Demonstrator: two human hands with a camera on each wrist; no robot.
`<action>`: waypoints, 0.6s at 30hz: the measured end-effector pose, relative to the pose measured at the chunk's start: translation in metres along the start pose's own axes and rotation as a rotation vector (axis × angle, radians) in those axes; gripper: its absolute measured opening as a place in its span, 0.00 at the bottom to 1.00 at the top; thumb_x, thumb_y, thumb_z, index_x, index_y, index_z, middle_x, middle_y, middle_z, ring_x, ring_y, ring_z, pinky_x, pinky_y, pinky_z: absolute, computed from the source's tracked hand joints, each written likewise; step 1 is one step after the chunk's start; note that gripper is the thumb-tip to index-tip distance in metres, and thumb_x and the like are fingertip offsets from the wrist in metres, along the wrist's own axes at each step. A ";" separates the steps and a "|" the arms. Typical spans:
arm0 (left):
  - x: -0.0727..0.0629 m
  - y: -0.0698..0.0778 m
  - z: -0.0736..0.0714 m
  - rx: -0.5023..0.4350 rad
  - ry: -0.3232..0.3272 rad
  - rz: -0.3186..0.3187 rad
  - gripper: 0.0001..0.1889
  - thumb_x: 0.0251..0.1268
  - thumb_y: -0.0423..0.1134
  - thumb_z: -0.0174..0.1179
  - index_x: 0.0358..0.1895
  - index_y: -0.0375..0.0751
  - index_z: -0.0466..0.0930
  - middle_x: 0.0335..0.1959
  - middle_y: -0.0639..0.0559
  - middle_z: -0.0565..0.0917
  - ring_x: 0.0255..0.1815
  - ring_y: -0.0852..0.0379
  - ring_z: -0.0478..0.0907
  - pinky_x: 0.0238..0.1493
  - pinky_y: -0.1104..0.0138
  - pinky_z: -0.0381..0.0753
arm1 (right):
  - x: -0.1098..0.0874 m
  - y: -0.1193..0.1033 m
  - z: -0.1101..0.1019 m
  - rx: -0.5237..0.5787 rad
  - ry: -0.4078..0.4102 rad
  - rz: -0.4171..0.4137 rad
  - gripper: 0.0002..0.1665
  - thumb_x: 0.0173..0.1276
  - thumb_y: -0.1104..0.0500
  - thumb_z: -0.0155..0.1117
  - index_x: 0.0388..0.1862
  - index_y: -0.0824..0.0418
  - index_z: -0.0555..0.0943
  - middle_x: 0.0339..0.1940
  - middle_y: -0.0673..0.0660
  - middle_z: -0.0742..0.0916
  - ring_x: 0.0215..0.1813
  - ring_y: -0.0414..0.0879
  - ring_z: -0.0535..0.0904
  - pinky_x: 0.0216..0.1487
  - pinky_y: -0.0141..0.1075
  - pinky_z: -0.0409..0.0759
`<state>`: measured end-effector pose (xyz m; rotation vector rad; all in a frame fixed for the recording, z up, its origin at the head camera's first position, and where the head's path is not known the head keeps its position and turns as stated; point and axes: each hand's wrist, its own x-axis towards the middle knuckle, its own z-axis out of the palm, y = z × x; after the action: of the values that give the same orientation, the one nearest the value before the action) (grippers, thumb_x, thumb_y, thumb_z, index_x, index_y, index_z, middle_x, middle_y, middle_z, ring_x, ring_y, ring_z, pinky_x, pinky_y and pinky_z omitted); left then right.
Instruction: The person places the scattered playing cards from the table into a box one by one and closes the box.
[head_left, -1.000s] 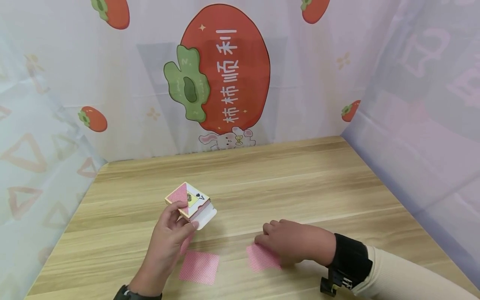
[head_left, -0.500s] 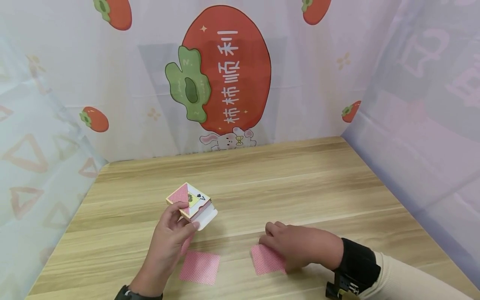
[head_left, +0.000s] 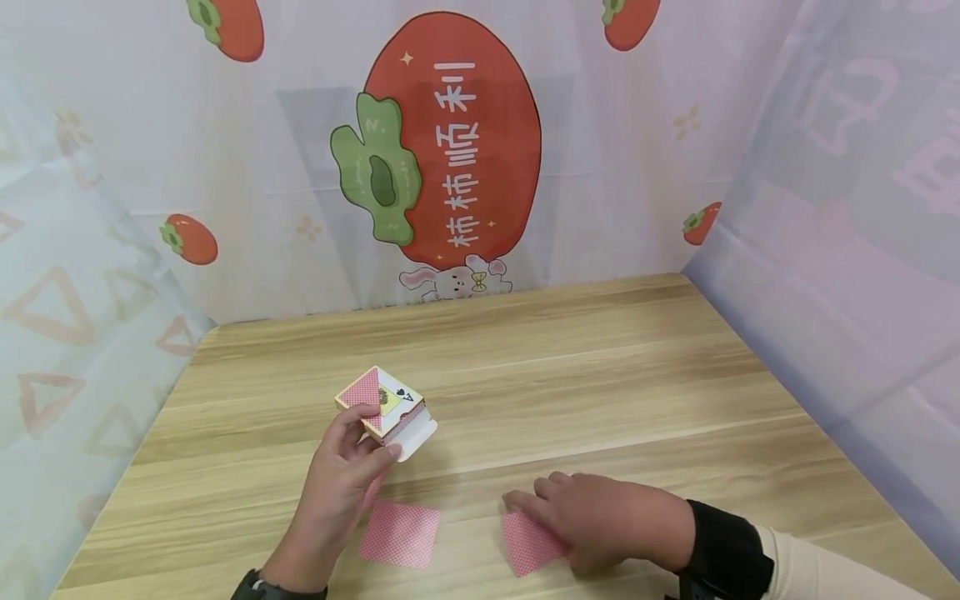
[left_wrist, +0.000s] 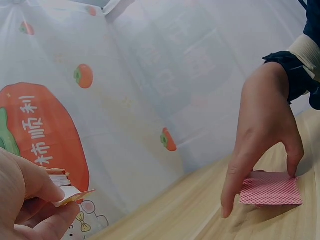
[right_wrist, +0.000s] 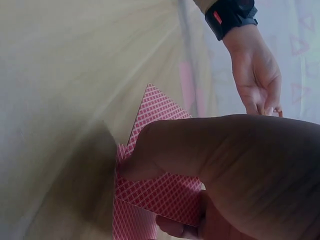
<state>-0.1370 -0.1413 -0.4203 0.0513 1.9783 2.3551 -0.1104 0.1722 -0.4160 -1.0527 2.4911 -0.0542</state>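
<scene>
In the head view my left hand point(head_left: 330, 492) grips an open playing-card box point(head_left: 380, 400), an ace of spades printed on its face, held up over the table. Its white flap hangs out near the thumb, and the left wrist view shows the white edges of cards point(left_wrist: 61, 180) inside. My right hand point(head_left: 600, 517) pinches a red-checked playing card point(head_left: 528, 542) low over the wood. A second card point(right_wrist: 131, 220) shows beneath that one in the right wrist view. One more card point(head_left: 402, 533) lies face down between the hands; another card point(head_left: 372, 489) is partly hidden behind the left hand.
The wooden table point(head_left: 600, 358) reaches back to a hanging cloth point(head_left: 615, 167) printed with persimmons. Cloth walls also close in the left and right sides.
My right hand has shifted right and nearer to me, and the card under it has turned and come nearer too. The left hand and the box have hardly moved.
</scene>
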 end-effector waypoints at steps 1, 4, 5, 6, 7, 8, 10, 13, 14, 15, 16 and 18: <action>0.000 0.000 0.000 0.001 0.000 -0.001 0.31 0.58 0.16 0.59 0.64 0.38 0.63 0.68 0.42 0.64 0.60 0.56 0.76 0.54 0.67 0.82 | 0.000 -0.001 0.001 0.007 -0.004 -0.012 0.53 0.54 0.59 0.76 0.76 0.41 0.61 0.51 0.43 0.78 0.48 0.36 0.70 0.49 0.34 0.77; 0.000 0.000 0.000 0.006 -0.002 -0.007 0.32 0.58 0.16 0.59 0.65 0.37 0.62 0.69 0.42 0.64 0.61 0.56 0.76 0.54 0.68 0.82 | -0.002 -0.004 0.003 0.027 -0.017 -0.052 0.54 0.54 0.60 0.76 0.76 0.39 0.61 0.51 0.42 0.77 0.48 0.35 0.69 0.46 0.31 0.76; 0.000 0.000 -0.001 0.006 -0.001 -0.010 0.32 0.58 0.16 0.58 0.65 0.37 0.61 0.69 0.43 0.64 0.61 0.56 0.75 0.54 0.68 0.82 | -0.002 -0.005 0.003 0.036 -0.018 -0.067 0.54 0.53 0.60 0.77 0.76 0.39 0.61 0.51 0.41 0.77 0.48 0.34 0.69 0.45 0.30 0.76; 0.000 0.000 -0.001 0.005 0.001 -0.014 0.32 0.58 0.16 0.58 0.65 0.37 0.61 0.69 0.43 0.64 0.61 0.56 0.75 0.54 0.68 0.82 | -0.002 -0.005 0.004 0.042 -0.021 -0.077 0.54 0.53 0.59 0.77 0.76 0.39 0.60 0.51 0.41 0.76 0.48 0.34 0.68 0.44 0.29 0.75; 0.000 0.000 -0.001 -0.002 0.002 -0.011 0.32 0.58 0.16 0.58 0.65 0.37 0.62 0.68 0.43 0.65 0.61 0.56 0.76 0.54 0.68 0.82 | -0.002 -0.006 0.004 0.038 -0.016 -0.092 0.54 0.53 0.59 0.77 0.76 0.40 0.61 0.51 0.41 0.76 0.48 0.33 0.68 0.44 0.29 0.75; 0.000 -0.001 -0.001 -0.008 0.002 -0.008 0.32 0.58 0.16 0.58 0.65 0.37 0.62 0.67 0.43 0.65 0.60 0.56 0.76 0.54 0.67 0.82 | -0.002 -0.006 0.004 0.030 -0.004 -0.112 0.53 0.53 0.58 0.77 0.75 0.41 0.61 0.50 0.40 0.76 0.47 0.33 0.68 0.44 0.28 0.75; 0.000 -0.001 -0.001 -0.016 0.001 -0.006 0.32 0.57 0.16 0.58 0.64 0.38 0.63 0.66 0.44 0.65 0.60 0.56 0.76 0.54 0.67 0.82 | -0.002 -0.007 0.005 -0.005 0.028 -0.155 0.50 0.54 0.56 0.77 0.74 0.42 0.63 0.48 0.40 0.75 0.46 0.32 0.68 0.45 0.27 0.74; 0.000 -0.003 0.000 -0.032 0.000 -0.004 0.32 0.56 0.15 0.58 0.64 0.38 0.63 0.65 0.44 0.67 0.60 0.55 0.76 0.54 0.67 0.83 | -0.002 -0.009 0.003 -0.063 0.072 -0.210 0.43 0.58 0.50 0.75 0.71 0.44 0.66 0.45 0.40 0.74 0.44 0.31 0.67 0.45 0.26 0.73; 0.000 -0.003 0.001 -0.030 -0.001 -0.010 0.32 0.56 0.15 0.58 0.64 0.38 0.63 0.66 0.44 0.67 0.60 0.54 0.76 0.54 0.66 0.82 | -0.002 -0.009 0.002 -0.080 0.083 -0.225 0.42 0.59 0.48 0.75 0.70 0.45 0.67 0.45 0.40 0.74 0.44 0.32 0.67 0.45 0.26 0.72; 0.000 -0.004 0.001 -0.027 0.000 -0.014 0.32 0.56 0.15 0.58 0.64 0.38 0.63 0.66 0.44 0.67 0.60 0.54 0.76 0.54 0.66 0.83 | -0.001 -0.009 0.000 -0.098 0.093 -0.235 0.41 0.59 0.47 0.75 0.69 0.45 0.68 0.46 0.40 0.73 0.44 0.32 0.66 0.45 0.25 0.72; 0.001 -0.004 0.001 -0.026 0.001 -0.019 0.32 0.56 0.15 0.58 0.64 0.37 0.62 0.66 0.45 0.67 0.60 0.54 0.76 0.54 0.66 0.83 | -0.001 -0.010 -0.001 -0.116 0.101 -0.239 0.40 0.59 0.46 0.75 0.69 0.46 0.68 0.47 0.41 0.73 0.44 0.33 0.66 0.45 0.26 0.72; 0.000 -0.004 0.001 -0.016 -0.001 -0.020 0.33 0.56 0.16 0.58 0.65 0.37 0.62 0.67 0.44 0.67 0.60 0.54 0.76 0.53 0.67 0.83 | 0.001 -0.011 -0.006 -0.167 0.122 -0.238 0.41 0.57 0.44 0.76 0.68 0.49 0.70 0.49 0.42 0.74 0.44 0.34 0.66 0.45 0.26 0.72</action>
<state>-0.1373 -0.1397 -0.4241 0.0316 1.9499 2.3573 -0.1062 0.1624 -0.4085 -1.4532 2.4985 0.0199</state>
